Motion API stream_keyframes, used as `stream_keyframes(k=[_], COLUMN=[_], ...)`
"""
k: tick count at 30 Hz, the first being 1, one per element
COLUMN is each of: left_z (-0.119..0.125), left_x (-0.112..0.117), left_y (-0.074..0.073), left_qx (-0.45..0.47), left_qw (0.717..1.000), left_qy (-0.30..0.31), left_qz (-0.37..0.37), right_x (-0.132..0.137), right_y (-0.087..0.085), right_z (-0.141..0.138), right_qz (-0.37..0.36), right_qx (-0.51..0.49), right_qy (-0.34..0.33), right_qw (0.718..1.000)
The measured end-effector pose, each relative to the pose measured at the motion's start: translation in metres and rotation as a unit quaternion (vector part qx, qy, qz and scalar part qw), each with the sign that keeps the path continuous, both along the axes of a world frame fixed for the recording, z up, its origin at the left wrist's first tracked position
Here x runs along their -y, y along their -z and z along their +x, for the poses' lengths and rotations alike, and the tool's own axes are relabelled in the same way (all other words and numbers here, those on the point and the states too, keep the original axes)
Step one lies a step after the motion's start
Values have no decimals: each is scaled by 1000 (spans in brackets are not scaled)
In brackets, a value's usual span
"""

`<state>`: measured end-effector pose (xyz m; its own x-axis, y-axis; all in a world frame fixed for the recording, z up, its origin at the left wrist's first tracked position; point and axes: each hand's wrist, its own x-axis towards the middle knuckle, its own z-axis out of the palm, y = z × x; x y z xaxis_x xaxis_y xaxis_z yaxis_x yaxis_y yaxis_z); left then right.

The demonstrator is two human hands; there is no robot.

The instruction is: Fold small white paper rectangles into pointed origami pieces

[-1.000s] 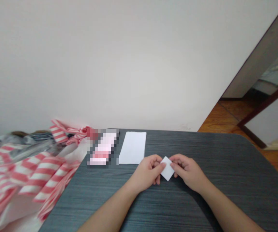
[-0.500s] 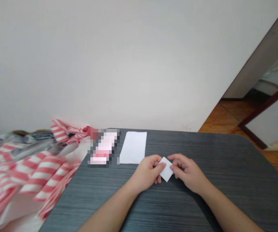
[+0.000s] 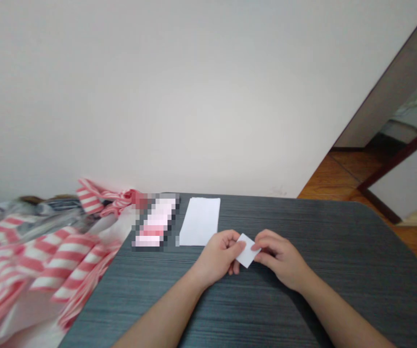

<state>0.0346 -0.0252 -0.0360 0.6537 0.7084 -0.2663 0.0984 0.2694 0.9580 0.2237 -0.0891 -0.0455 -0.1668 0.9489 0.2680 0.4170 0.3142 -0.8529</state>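
Note:
A small folded square of white paper [image 3: 246,252] is held over the dark table with one corner pointing toward me. My left hand [image 3: 220,255] pinches its left corner, thumb on top and fingers curled beneath. At the right corner, my right hand [image 3: 278,256] has its thumb and index finger closed on the paper's edge, the other fingers bent. Behind my left hand lies a stack of white paper sheets [image 3: 200,221], flat on the table.
The dark wood-grain table [image 3: 339,261] stands against a pale wall [image 3: 208,96]. A blurred-out pink and white item [image 3: 156,222] lies at its left edge. Red-and-white striped cloth [image 3: 56,256] is heaped to the left. Beyond the table on the right shows wooden floor [image 3: 324,174].
The paper square and my left hand have shifted slightly left. My right thumb has slid off the paper's top face, and the right fingers now grip its right corner.

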Motion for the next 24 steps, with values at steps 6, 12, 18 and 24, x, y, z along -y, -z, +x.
stream_keyframes(k=[6, 12, 18, 24], left_z=[1, 1, 0, 0], left_x=[1, 0, 1, 1], left_y=[0, 1, 1, -1], left_qx=[25, 20, 7, 19], left_qw=[1000, 1000, 1000, 999], left_qy=[17, 21, 21, 37], left_qz=[-10, -7, 6, 9], right_x=[0, 0, 0, 0], right_y=[-6, -6, -6, -10], right_z=[-3, -3, -1, -5], right_qz=[11, 13, 6, 0], right_qx=[4, 9, 18, 14], right_qy=[26, 1, -30, 5], right_qw=[1000, 1000, 999, 1000])
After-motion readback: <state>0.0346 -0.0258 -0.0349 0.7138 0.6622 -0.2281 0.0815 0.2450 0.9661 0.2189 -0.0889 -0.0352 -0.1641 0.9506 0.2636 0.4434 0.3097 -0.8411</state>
